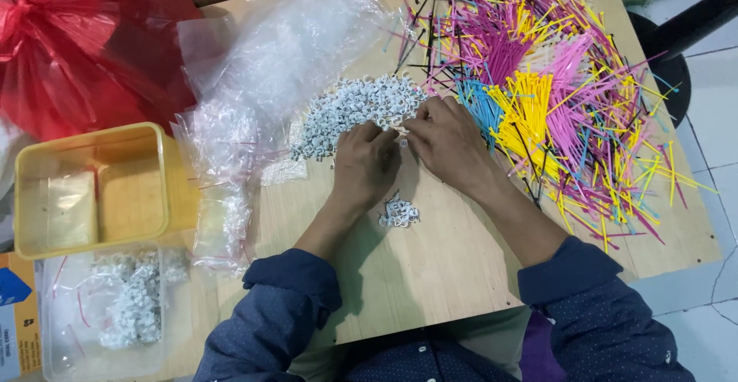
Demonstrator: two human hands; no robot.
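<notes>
My left hand (365,163) and my right hand (447,144) meet at the near edge of a heap of small white plastic clips (355,109) on the wooden table (453,259). The fingertips of both hands pinch at clips there; what exactly they hold is too small to tell. A small cluster of white clips (398,213) lies apart, just below my left hand. A big spread of coloured cable ties (553,82), pink, yellow, blue and black, covers the table to the right of my right hand.
Crumpled clear plastic bags (261,67) lie left of the heap. A yellow tub (92,190) and a clear box of bagged white clips (115,313) stand at the left. A red plastic bag (84,36) is at the top left. A black stool (676,51) stands past the table's right edge.
</notes>
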